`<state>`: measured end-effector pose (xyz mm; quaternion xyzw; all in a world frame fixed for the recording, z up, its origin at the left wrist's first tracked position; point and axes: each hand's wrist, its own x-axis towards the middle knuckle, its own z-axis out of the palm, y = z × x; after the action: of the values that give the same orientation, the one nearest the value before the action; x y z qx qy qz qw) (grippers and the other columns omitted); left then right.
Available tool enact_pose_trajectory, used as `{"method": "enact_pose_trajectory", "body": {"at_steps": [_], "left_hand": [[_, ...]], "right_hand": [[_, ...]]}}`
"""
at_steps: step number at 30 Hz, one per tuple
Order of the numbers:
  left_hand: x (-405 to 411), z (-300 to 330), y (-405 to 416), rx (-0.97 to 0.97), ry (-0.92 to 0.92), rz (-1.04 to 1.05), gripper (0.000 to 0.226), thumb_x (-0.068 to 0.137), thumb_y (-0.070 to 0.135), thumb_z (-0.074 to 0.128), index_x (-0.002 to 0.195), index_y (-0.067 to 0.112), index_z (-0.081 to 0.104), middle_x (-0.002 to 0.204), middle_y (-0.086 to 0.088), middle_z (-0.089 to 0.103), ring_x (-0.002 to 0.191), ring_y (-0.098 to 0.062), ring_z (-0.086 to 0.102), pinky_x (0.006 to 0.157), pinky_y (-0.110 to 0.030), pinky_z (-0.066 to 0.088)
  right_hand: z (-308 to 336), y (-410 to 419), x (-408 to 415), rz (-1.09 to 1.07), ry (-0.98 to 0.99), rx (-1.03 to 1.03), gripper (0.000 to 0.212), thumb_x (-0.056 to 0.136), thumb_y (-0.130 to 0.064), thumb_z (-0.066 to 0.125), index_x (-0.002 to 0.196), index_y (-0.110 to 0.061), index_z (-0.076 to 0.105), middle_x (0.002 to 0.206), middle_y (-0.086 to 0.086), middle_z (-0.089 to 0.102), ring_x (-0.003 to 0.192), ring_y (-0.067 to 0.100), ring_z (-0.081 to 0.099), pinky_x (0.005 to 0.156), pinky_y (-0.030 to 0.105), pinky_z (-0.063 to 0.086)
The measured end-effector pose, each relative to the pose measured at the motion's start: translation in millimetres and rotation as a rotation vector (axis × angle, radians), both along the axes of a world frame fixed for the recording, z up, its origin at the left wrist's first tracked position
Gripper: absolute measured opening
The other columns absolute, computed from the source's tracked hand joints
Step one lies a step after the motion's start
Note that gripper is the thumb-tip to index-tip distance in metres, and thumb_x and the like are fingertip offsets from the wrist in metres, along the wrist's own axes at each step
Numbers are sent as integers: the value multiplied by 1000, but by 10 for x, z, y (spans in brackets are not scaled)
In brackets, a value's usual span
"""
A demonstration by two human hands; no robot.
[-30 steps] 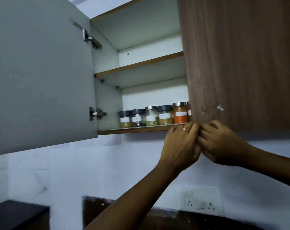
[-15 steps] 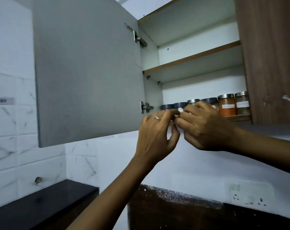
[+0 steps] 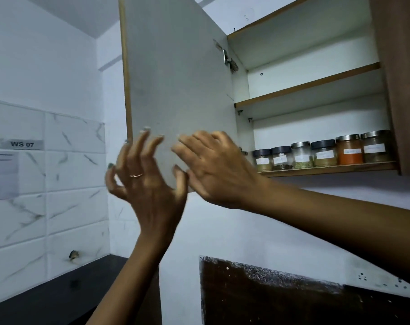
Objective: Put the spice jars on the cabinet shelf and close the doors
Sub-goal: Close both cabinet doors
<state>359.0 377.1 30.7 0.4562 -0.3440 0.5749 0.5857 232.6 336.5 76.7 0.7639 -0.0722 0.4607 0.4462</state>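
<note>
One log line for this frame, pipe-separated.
stage: closing doors | jars: six on lower shelf | left door: open | left hand: open, at door's lower edge | right hand: open, empty

You're wearing thin ring (image 3: 136, 175) on left hand (image 3: 147, 184); dark green nail polish showing. Right hand (image 3: 219, 170) bare; you're wearing no sleeves, forearms uncovered.

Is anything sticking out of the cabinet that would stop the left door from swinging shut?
Nothing visible does. The spice jars sit in a row on the bottom shelf behind its front edge. Both the left hand and right hand are empty, in front of the open left door.
</note>
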Motion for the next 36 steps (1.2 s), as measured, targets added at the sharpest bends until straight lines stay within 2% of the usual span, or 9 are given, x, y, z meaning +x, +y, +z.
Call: {"method": "enact_pose_trajectory", "body": {"at_steps": [3, 9, 13, 16, 21, 27, 29, 33, 36], "left_hand": [[309, -32, 94, -32, 183, -185, 66, 75, 25, 60, 137, 22, 38, 149, 5, 35, 136, -16, 32, 109, -41, 22], [682, -261, -4, 201, 256, -617, 53, 90, 43, 54, 136, 35, 29, 141, 9, 48, 120, -14, 53, 86, -31, 44], [763, -395, -124, 330, 304, -744, 50, 90, 28, 59, 133, 36, 34, 116, 9, 63, 95, -17, 64, 69, -23, 46], [756, -439, -187, 278, 348, -762, 61, 90, 14, 59, 140, 35, 31, 90, 19, 60, 79, 5, 62, 62, -7, 43], [624, -471, -227, 197, 330, -827, 61, 92, 3, 55, 145, 22, 33, 88, 19, 61, 71, 18, 59, 59, -10, 43], [206, -496, -252, 162, 322, -801, 59, 82, 1, 61, 132, 26, 42, 72, 10, 62, 63, -6, 58, 50, -24, 42], [17, -512, -284, 143, 291, -788, 59, 79, -3, 61, 130, 20, 44, 70, 13, 58, 61, -3, 56, 49, -14, 37], [-361, -502, -371, 117, 238, -836, 62, 76, -7, 62, 125, 25, 43, 72, 9, 55, 59, -8, 55, 51, -11, 36], [-649, -508, -467, 141, 138, -848, 64, 72, -13, 62, 127, 15, 45, 79, 3, 55, 57, -9, 51, 54, -8, 36]], "right_hand": [[-12, 169, 336, -47, 26, 107, 53, 94, -34, 30, 143, -16, 33, 153, 9, 30, 133, 29, 37, 104, 47, 32], [95, 243, 891, -58, 57, 368, 63, 97, -43, 33, 151, -21, 9, 160, 3, -1, 145, 30, 13, 116, 52, 14], [138, 221, 1127, -59, 5, 502, 70, 95, -50, 36, 150, -18, 8, 159, 7, -3, 144, 34, 12, 114, 58, 13], [54, 245, 1330, -52, -58, 598, 78, 93, -48, 41, 150, -17, -2, 158, 11, -5, 140, 40, 16, 109, 64, 14], [-122, 238, 1464, -28, -247, 565, 82, 93, -32, 45, 148, -15, -13, 157, 16, -5, 134, 38, 24, 101, 55, 36], [-124, 176, 1020, 63, -345, 466, 79, 89, -33, 44, 150, -16, -3, 158, 13, 9, 123, 31, 39, 84, 41, 44], [-120, 171, 805, 96, -339, 460, 81, 86, -31, 48, 151, -16, 2, 158, 13, 12, 122, 30, 41, 85, 41, 43], [-113, 142, 372, 160, -340, 481, 83, 83, -23, 53, 151, -14, 7, 158, 12, 15, 132, 30, 36, 97, 43, 38], [-111, 78, 28, 198, -343, 491, 84, 81, -16, 54, 150, -10, 6, 158, 10, 14, 142, 25, 24, 109, 44, 31]]}}
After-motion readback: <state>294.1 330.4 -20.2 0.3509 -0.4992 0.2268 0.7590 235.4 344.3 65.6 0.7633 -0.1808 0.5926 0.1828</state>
